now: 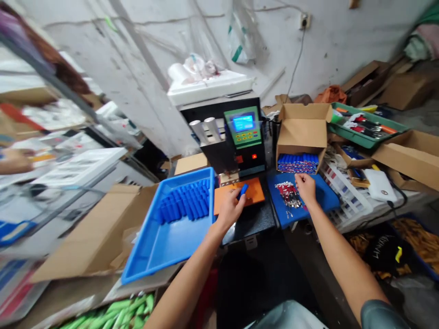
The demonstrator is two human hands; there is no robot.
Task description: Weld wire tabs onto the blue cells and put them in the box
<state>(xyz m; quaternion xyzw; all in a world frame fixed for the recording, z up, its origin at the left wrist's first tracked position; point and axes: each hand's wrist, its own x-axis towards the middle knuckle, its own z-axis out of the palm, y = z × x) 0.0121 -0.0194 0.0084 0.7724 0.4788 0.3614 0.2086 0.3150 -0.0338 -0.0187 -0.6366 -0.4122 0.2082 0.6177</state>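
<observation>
My left hand (232,206) is closed around a blue battery cell (243,190), holding it over the orange plate (257,192) at the foot of a black machine with a lit screen (243,121). Closed with its fingertips together, my right hand (305,187) hovers over a blue mat (324,196). Whatever those fingers may pinch is too small to make out. Beside them on the mat lies a pile of small red, white and metal parts (289,194). Just behind, a cardboard box (303,130) holds stacked blue cells (297,163).
A blue tray (164,256) with rows of blue cells stands left of the plate. At the right are a green bin (366,139) of tools and a white device (379,185). Green pieces (116,315) fill a box at lower left. Another person's hand (15,161) shows far left.
</observation>
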